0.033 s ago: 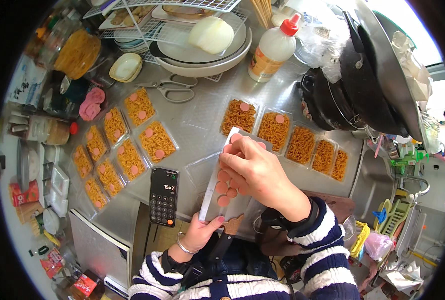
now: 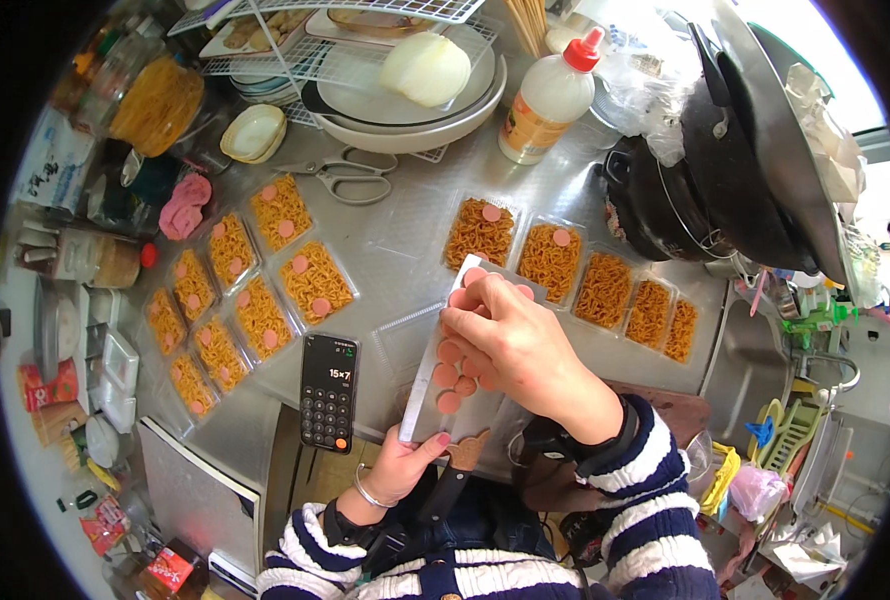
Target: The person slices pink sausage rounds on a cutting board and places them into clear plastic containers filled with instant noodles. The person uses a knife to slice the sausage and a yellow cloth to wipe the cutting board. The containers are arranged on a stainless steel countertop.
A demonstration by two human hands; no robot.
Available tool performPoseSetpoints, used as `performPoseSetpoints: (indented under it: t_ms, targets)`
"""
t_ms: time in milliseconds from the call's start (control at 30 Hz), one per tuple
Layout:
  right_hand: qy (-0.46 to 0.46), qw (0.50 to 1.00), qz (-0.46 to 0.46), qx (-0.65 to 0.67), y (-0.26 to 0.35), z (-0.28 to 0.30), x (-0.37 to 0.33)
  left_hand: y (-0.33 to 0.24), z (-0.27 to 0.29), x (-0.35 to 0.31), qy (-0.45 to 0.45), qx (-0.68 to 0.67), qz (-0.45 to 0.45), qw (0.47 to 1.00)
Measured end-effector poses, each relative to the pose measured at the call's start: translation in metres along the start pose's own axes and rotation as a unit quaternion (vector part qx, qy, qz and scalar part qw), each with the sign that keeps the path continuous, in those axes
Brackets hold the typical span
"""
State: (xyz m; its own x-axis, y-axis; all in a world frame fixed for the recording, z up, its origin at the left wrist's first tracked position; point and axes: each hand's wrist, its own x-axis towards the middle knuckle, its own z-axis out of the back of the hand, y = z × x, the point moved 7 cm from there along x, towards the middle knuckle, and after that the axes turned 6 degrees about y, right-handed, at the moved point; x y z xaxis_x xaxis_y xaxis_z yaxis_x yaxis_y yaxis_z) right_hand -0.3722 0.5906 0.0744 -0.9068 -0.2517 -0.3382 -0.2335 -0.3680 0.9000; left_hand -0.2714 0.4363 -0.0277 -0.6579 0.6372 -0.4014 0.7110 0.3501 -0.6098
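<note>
A broad grey cleaver (image 2: 420,408) lies flat in front of me with round pink sausage slices (image 2: 446,375) on its blade. My left hand (image 2: 397,467) grips the blade's near corner, thumb on top; the black-ended handle (image 2: 445,492) points toward my body. Over the far part of the blade, my right hand (image 2: 513,335) has its fingers bent together among the slices; what is between the fingertips is hidden. Beyond it, clear trays of orange noodles (image 2: 550,262) form a row to the right, the two leftmost carrying a slice each. At left, several noodle trays (image 2: 315,282) carry slices.
A phone (image 2: 328,395) showing a calculator lies left of the cleaver. Farther back are scissors (image 2: 353,178), a red-capped bottle (image 2: 548,105) and a wire rack with a peeled white onion (image 2: 426,70). Black pans (image 2: 750,165) stand at the right, near a sink (image 2: 750,350).
</note>
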Motion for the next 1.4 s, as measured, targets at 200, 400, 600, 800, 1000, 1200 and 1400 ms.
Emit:
performPoseSetpoints:
  t_ms: [200, 400, 600, 800, 1000, 1200, 1400]
  targets:
    - [-0.075, 0.924, 0.231, -0.294, 0.035, -0.006, -0.004, 0.006, 0.002, -0.006, 0.007, 0.003, 0.016, 1.000]
    - [-0.042, 0.988, 0.129, -0.069, 0.007, 0.012, -0.013, 0.007, 0.008, -0.007, -0.006, -0.010, 0.004, 1.000]
    - [-0.300, 0.953, -0.040, 0.005, -0.088, 0.090, -0.018, -0.001, 0.019, -0.009, -0.017, -0.074, -0.010, 0.997]
    - [-0.263, 0.960, -0.067, -0.061, -0.134, 0.087, -0.005, -0.003, 0.020, -0.008, -0.023, -0.080, -0.010, 0.996]
    - [-0.307, 0.899, -0.069, -0.305, -0.114, 0.086, -0.003, -0.003, 0.017, -0.004, -0.012, -0.064, -0.004, 0.998]
    - [-0.271, 0.950, 0.074, -0.133, -0.053, 0.069, -0.011, -0.001, 0.012, -0.001, 0.002, -0.052, 0.003, 0.999]
    - [-0.173, 0.954, 0.092, -0.226, -0.013, 0.047, -0.006, 0.001, 0.006, -0.001, 0.010, -0.022, 0.014, 1.000]
